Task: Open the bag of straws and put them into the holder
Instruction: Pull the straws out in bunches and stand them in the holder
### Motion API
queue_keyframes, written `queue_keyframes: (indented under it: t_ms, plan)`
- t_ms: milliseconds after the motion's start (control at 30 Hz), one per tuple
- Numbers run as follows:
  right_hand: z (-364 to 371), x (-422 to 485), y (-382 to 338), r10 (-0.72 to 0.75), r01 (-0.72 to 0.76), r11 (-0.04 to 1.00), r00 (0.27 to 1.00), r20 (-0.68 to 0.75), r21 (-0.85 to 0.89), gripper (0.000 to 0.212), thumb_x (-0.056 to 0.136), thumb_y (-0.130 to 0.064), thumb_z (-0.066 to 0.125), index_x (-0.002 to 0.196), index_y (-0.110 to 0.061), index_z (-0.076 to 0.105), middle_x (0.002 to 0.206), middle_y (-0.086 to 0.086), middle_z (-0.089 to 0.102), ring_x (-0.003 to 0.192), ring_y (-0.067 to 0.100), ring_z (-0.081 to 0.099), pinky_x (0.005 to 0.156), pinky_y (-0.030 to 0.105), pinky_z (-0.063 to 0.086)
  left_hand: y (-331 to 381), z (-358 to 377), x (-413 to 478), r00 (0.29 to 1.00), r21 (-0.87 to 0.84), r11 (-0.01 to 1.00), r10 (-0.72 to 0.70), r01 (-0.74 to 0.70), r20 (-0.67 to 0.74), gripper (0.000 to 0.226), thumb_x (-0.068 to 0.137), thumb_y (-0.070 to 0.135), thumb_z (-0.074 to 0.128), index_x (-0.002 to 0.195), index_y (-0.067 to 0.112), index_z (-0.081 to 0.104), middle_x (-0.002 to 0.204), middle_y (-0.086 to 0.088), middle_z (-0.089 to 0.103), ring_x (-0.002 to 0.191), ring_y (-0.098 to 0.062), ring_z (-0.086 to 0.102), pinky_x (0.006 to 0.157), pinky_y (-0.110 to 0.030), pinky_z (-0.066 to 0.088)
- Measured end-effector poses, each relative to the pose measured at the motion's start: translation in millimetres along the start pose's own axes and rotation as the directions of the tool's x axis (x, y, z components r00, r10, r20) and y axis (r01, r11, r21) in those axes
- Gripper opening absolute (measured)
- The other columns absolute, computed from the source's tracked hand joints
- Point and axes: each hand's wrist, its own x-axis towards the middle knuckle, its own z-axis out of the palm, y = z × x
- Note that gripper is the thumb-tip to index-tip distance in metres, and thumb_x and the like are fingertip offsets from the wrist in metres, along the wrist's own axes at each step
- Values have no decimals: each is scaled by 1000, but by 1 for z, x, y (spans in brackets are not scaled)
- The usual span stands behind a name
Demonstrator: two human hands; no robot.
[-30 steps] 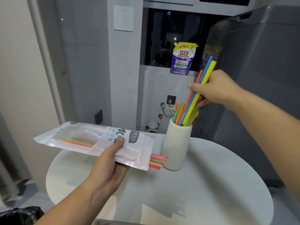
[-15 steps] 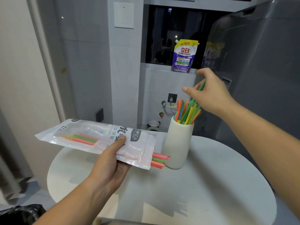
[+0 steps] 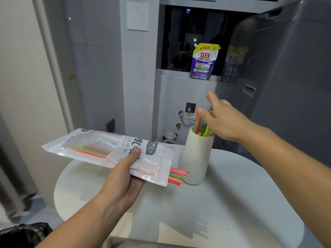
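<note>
A white ribbed holder (image 3: 197,158) stands on the round white table (image 3: 223,203) and contains several coloured straws (image 3: 202,125). My right hand (image 3: 222,119) hovers just above and behind those straws, fingers spread, holding nothing. My left hand (image 3: 123,178) grips the clear plastic straw bag (image 3: 111,151) from below, held level over the table's left side. A few pink and green straws (image 3: 177,175) stick out of the bag's open right end, next to the holder's base.
A large grey appliance (image 3: 286,77) stands at the right. A purple detergent pouch (image 3: 204,61) sits on the window ledge behind. A black bag (image 3: 23,233) lies on the floor at the lower left. Grey wall panels rise behind the table.
My right hand let the handful of straws drop into the holder and opened, lowering slightly. The left hand and the bag stayed almost still.
</note>
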Motion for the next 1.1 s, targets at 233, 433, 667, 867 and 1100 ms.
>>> queue_keyframes:
  t_ms: [233,433,667,867,1100]
  plan:
    - [3,-5,1,-22,26,998,998,60,-52,64,103,-51,28,157,-18,21,167,2,16,152,25,18,117,45,26,1,-1,0,1000,-3,1000,-8,8,-8,30,99,6,62,128,8,67,111,-10,82,86,-19,82,62,-36,65]
    - [6,-33,-9,-49,136,979,883,-467,155,30,102,-37,42,104,-17,64,103,1,61,99,22,57,81,37,47,3,0,1,1000,-9,1000,-1,1,-2,20,100,6,61,117,9,70,101,-7,83,83,-18,82,60,-35,65]
    - [67,-86,-30,137,-210,683,978,159,699,34,98,-38,54,91,-8,69,79,7,70,55,16,56,52,30,46,2,3,-1,999,10,1000,24,-24,30,17,101,10,60,115,11,70,96,-5,84,81,-16,81,59,-33,64]
    - [90,-98,-33,89,-256,371,967,240,893,14,94,-16,65,97,-5,72,68,6,67,50,13,54,47,25,43,-1,6,-2,996,3,999,35,-36,83,36,102,13,59,137,6,63,113,-8,80,92,-15,80,69,-33,65]
    - [88,-98,-22,177,-396,120,911,373,910,12,90,-4,66,98,4,73,72,10,68,51,10,59,48,19,49,0,3,-1,995,26,998,61,-63,76,40,99,13,63,140,9,63,119,-7,79,98,-17,80,77,-37,66]
